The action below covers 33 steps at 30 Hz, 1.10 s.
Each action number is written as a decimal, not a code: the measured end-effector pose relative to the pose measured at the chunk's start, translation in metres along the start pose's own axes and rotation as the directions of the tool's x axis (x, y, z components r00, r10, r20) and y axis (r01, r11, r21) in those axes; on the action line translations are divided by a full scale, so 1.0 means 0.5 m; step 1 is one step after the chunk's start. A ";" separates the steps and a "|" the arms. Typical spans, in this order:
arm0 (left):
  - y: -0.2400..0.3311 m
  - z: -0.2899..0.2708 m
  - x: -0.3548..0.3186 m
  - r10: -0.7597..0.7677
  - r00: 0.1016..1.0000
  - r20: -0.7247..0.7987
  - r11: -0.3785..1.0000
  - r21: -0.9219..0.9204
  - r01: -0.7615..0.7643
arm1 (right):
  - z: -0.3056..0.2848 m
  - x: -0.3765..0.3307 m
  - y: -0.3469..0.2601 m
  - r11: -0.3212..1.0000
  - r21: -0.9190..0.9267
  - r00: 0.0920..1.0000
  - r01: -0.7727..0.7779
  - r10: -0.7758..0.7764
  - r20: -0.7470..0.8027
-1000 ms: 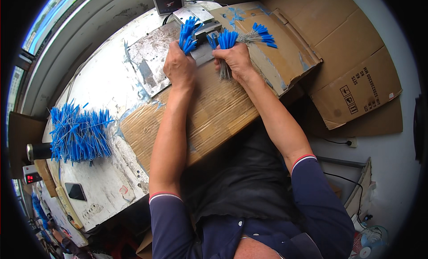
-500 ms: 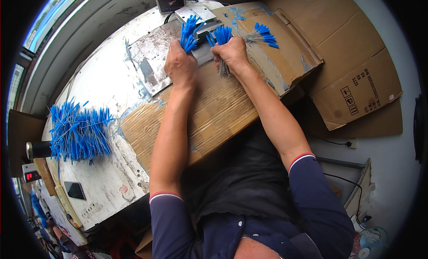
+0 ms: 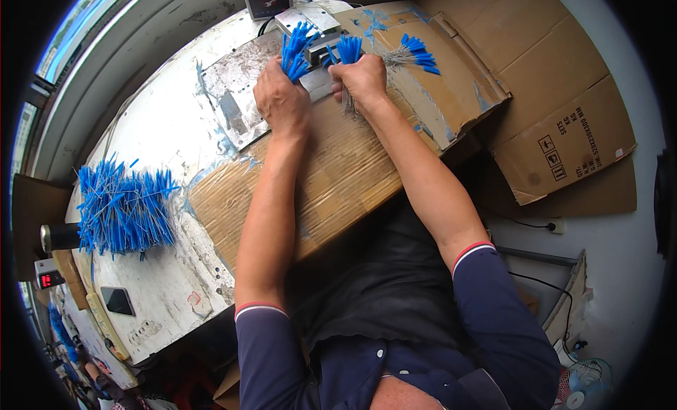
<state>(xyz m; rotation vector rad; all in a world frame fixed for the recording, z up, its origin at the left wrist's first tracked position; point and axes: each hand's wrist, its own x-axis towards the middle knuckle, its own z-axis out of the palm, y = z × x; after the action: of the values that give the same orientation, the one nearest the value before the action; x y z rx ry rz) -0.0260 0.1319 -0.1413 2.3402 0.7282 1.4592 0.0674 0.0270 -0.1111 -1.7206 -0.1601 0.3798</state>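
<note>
Left hand point(image 3: 283, 101) and right hand point(image 3: 364, 79) curl closed.

A bright window point(image 3: 81, 30) is at the upper left. A grey ledge point(image 3: 137, 53) runs between the window and the desk point(image 3: 180, 290). The desk has a white, stained top. At the right, the wall point(image 3: 620, 262) is pale and carries a socket point(image 3: 559, 226).

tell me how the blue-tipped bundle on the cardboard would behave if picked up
The bundle may splay or shed pieces, since its blue tips fan out and no tie shows. It's probably light and somewhat bendy, judging by the thin gray stems.
</note>
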 end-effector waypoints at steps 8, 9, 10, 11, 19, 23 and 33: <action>0.002 0.000 -0.007 -0.101 0.968 0.230 0.994 -0.024 0.109 | -0.026 -0.012 0.029 0.951 0.309 0.996 -0.010 -0.017 0.085; 0.002 0.001 -0.007 -0.108 0.958 0.266 0.993 -0.022 0.118 | -0.031 -0.017 0.032 0.933 0.359 0.994 0.024 -0.062 0.094; 0.002 0.001 -0.007 -0.108 0.958 0.267 0.993 -0.022 0.118 | -0.034 -0.021 0.035 0.911 0.408 0.989 0.058 -0.108 0.100; 0.002 0.000 -0.008 -0.096 0.957 0.274 0.995 -0.004 0.101 | -0.035 -0.024 0.036 0.911 0.408 0.989 0.057 -0.107 0.100; 0.007 -0.005 -0.008 -0.046 0.958 0.283 0.999 0.006 0.046 | -0.046 -0.047 0.039 0.910 0.405 0.984 0.088 -0.142 0.104; 0.009 -0.005 -0.010 0.030 0.960 0.280 0.998 0.036 -0.042 | -0.048 -0.044 0.047 0.896 0.426 0.981 0.121 -0.174 0.087; -0.005 0.000 -0.007 -0.136 0.980 0.145 0.991 0.035 0.132 | -0.019 -0.020 0.033 0.971 0.228 0.996 0.068 -0.081 0.048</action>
<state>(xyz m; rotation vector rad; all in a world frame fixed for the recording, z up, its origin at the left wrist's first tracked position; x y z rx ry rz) -0.0279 0.1323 -0.1451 2.3373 0.8496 1.2143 0.0596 0.0119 -0.1241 -1.4756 -0.2138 0.3772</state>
